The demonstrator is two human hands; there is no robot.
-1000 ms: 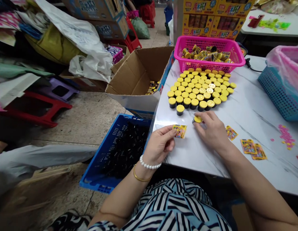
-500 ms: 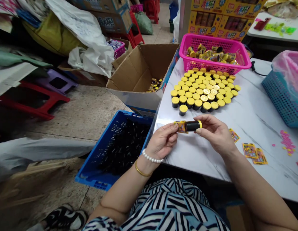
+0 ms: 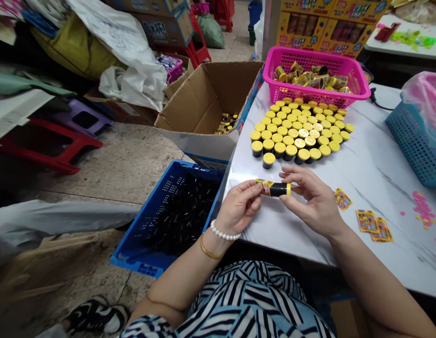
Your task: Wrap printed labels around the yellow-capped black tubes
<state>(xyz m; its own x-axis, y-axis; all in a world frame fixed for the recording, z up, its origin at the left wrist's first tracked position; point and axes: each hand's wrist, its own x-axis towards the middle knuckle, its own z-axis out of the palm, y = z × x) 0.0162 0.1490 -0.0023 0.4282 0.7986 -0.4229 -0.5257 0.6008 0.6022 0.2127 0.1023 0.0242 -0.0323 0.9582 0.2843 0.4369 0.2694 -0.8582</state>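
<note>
Level over the table's front edge lies a small black canister (image 3: 278, 189) with a yellow cap, pointing right. A printed yellow-orange label sleeve (image 3: 266, 187) surrounds its left end. My left hand (image 3: 243, 206) is closed, pinching that sleeve between thumb and fingers. At the capped end, my right hand (image 3: 309, 199) has its thumb on the near side and its fingers on the far side of the canister. Just beyond stands one upright canister (image 3: 268, 161), in front of a dense group of yellow-capped canisters (image 3: 297, 130). Flat printed sleeves (image 3: 375, 225) lie right of my right hand.
Labelled canisters fill a pink basket (image 3: 316, 96) at the back. Left of the table are an open carton (image 3: 193, 110) and a blue crate (image 3: 133, 244) of black pieces. A teal basket (image 3: 413, 141) and small pink pieces (image 3: 422, 209) are at right.
My right thumb and fingers have shifted a little left along the canister. The sleeve and canister have turned slightly; my left hand keeps its pinch.
</note>
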